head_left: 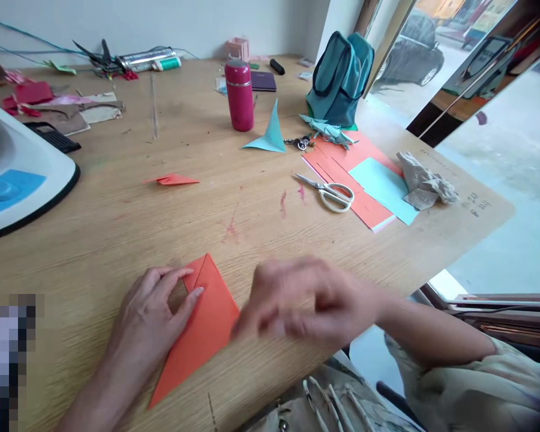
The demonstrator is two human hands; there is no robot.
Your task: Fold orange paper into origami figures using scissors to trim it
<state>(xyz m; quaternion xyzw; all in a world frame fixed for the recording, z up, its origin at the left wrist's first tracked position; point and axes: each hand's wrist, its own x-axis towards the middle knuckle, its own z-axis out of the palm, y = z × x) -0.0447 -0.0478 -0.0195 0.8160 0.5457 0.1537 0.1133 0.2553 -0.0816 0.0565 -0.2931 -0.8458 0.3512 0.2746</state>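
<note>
The folded triangle of orange paper [207,336] lies flat at the near edge of the wooden table [117,222], pinned by the spread fingertips of the left hand [146,315], while the right hand [306,303] is too blurred to read its grip; light, thin and crease-prone, the paper seems best pinched by an edge.

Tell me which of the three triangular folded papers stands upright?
The teal folded paper near the pink bottle; its tip points up. The small orange piece and the large orange piece under the left hand lie flat.
</note>
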